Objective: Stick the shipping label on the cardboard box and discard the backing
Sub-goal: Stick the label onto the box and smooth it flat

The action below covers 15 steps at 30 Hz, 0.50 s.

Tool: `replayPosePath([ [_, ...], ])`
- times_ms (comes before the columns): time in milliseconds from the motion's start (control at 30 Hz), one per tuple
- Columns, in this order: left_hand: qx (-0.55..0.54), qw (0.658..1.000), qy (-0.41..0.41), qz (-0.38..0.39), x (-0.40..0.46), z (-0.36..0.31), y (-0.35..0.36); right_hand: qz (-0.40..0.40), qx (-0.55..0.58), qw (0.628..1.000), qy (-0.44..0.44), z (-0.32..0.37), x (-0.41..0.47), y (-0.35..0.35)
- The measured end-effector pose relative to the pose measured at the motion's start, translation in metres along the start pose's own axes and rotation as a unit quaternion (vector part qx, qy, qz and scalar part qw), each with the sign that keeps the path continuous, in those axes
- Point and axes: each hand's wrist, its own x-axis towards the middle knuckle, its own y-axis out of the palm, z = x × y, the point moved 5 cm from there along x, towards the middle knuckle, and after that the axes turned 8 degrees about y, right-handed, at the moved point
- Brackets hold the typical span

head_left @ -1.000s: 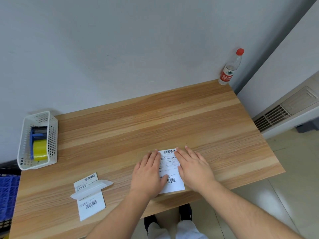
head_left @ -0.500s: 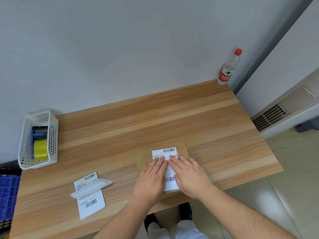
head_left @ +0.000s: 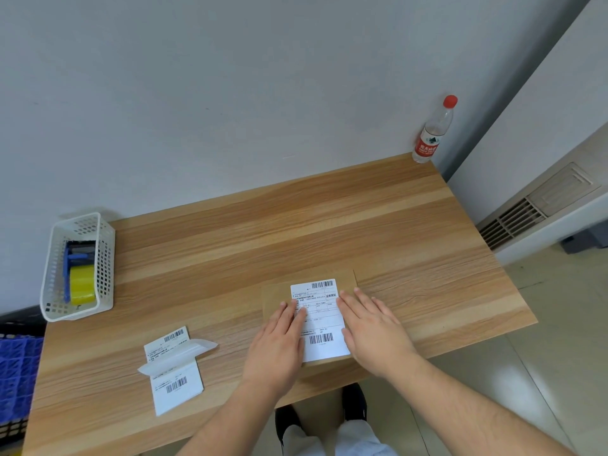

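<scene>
A flat brown cardboard box (head_left: 346, 280) lies near the table's front edge. A white shipping label (head_left: 320, 319) with barcodes lies on its top. My left hand (head_left: 278, 345) rests flat on the label's left side, fingers spread. Flat on the label's right edge and the box lies my right hand (head_left: 373, 330). Neither hand holds anything. To the left, a translucent backing strip (head_left: 177, 357) lies across another white label (head_left: 176, 371) on the table.
A white mesh basket (head_left: 56, 306) at the table's left holds a blue tape dispenser with a yellow roll (head_left: 80, 284). A red-capped water bottle (head_left: 434, 133) stands at the back right corner. A blue crate (head_left: 18, 370) sits left of the table.
Both hands have slid apart across the label, left hand leftward and right hand rightward, uncovering the label's middle and lower barcode.
</scene>
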Motion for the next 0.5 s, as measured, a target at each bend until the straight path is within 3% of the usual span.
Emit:
replayPosePath([
  [200, -0.01, 0.997, 0.06, 0.038, -0.016, -0.023, 0.018, -0.014, -0.002, 0.997, -0.08, 0.017, -0.023, 0.008],
  [500, 0.006, 0.997, 0.071, 0.03, -0.022, -0.014, 0.017, -0.027, -0.012, 0.998, -0.049, 0.002, -0.028, 0.003],
])
